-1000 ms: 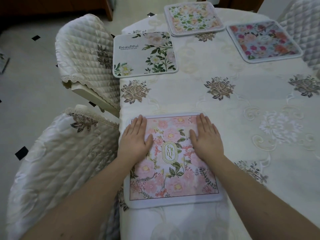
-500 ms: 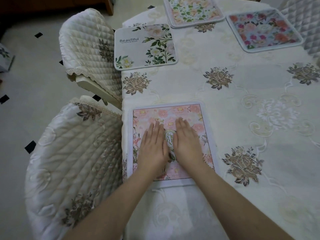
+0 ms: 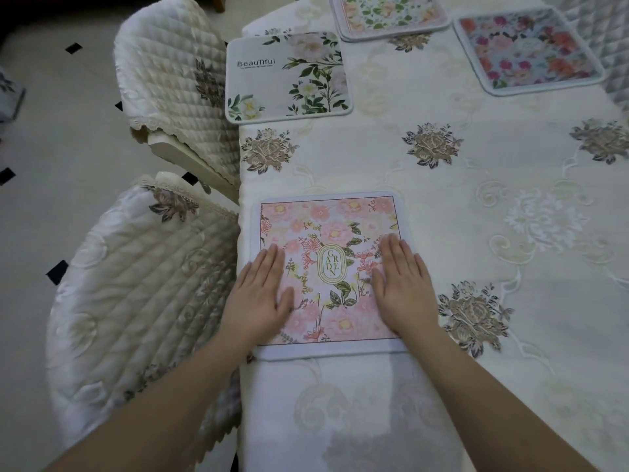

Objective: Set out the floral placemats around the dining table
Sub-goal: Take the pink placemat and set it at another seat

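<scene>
A pink floral placemat (image 3: 328,229) marked "GARDEN" lies flat near the table's left edge. My left hand (image 3: 260,294) presses flat on its left side, fingers straight. My right hand (image 3: 401,284) presses flat on its right side, over the mat's right border. Farther along the left edge lies a white placemat (image 3: 289,78) with green leaves and the word "Beautiful". A peach-flowered placemat (image 3: 388,13) sits at the far end, partly cut off by the frame. A placemat with red and pink flowers (image 3: 529,51) lies at the far right.
The table (image 3: 476,199) wears a cream tablecloth with embroidered brown flowers. Two quilted cream chairs stand at the left, one (image 3: 136,301) beside the pink mat and one (image 3: 173,73) beside the white mat. A third quilted chair (image 3: 609,35) shows at the top right. Tiled floor lies left.
My hands have slid apart from the middle of the pink mat to its left and right sides. The mat itself stays in place.
</scene>
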### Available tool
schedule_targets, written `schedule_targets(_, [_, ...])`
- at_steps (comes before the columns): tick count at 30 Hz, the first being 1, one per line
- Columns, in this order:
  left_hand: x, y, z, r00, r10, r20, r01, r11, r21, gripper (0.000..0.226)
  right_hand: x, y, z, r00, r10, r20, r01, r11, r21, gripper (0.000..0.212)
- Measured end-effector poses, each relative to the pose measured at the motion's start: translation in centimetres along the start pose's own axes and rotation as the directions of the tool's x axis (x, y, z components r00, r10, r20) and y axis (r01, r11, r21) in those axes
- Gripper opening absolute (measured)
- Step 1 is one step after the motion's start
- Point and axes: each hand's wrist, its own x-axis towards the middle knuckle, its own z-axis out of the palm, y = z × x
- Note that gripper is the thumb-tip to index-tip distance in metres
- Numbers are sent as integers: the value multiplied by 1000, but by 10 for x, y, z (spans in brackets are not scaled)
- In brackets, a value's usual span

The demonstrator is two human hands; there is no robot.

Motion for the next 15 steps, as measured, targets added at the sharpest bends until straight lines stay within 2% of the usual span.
schedule_targets(2, [-2,-11,-3,1000,-20,0,20,1000,-15,70,3,8,0,1000,13,-7,-13,1000,12,63])
schedule_targets(6, [1,-6,-5,997,-73,6,73,995,66,68,6,14,-2,1000,15,-8,-16,1000,-5,67])
schedule_targets(9, [-2,13,-9,987,-135,-91,142,987,74,62,4,0,-7,997,64,-37,-63,998,26,61])
schedule_targets(11, [-6,32,-7,986,-94,-140,102,994,46,60,-4,-25,-8,997,30,-68,-24,996,82,58])
schedule_targets(15, [-14,68,4,994,-24,-103,20,999,-44,61,-28,-72,6,997,-75,-33,79,985,150,59])
